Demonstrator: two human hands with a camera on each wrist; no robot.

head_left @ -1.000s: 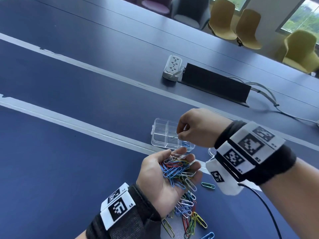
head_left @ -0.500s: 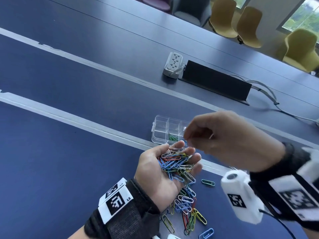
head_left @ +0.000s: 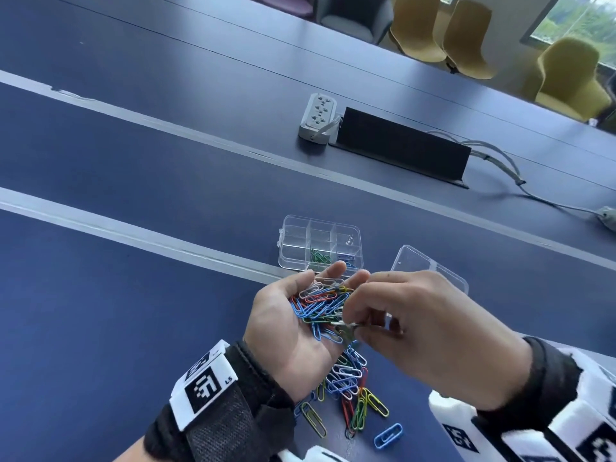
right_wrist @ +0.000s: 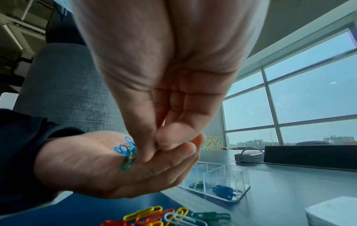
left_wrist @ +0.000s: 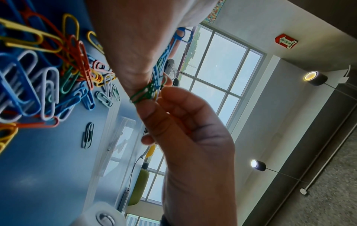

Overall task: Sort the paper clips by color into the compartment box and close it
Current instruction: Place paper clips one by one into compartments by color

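Note:
My left hand (head_left: 283, 328) lies palm up above the table and carries a heap of mixed coloured paper clips (head_left: 320, 305). My right hand (head_left: 350, 325) reaches into that heap from the right and pinches a green paper clip (right_wrist: 128, 160) between thumb and fingers. Just beyond both hands stands the clear compartment box (head_left: 290, 235), open, with green clips (head_left: 318, 256) in its near middle cell and blue clips (head_left: 346, 258) in the near right cell. Its clear lid (head_left: 426, 271) lies to the right, partly hidden by my right hand.
More loose clips (head_left: 350, 388) lie on the blue table under my hands, with one blue clip (head_left: 388, 435) apart at the front. A white power strip (head_left: 316, 118), a black cable box (head_left: 400, 148) and cables (head_left: 500, 161) sit farther back. Chairs stand beyond the table.
My right hand has come back from above the compartment box to the heap in my left palm and now pinches a clip there. The left hand has stayed put.

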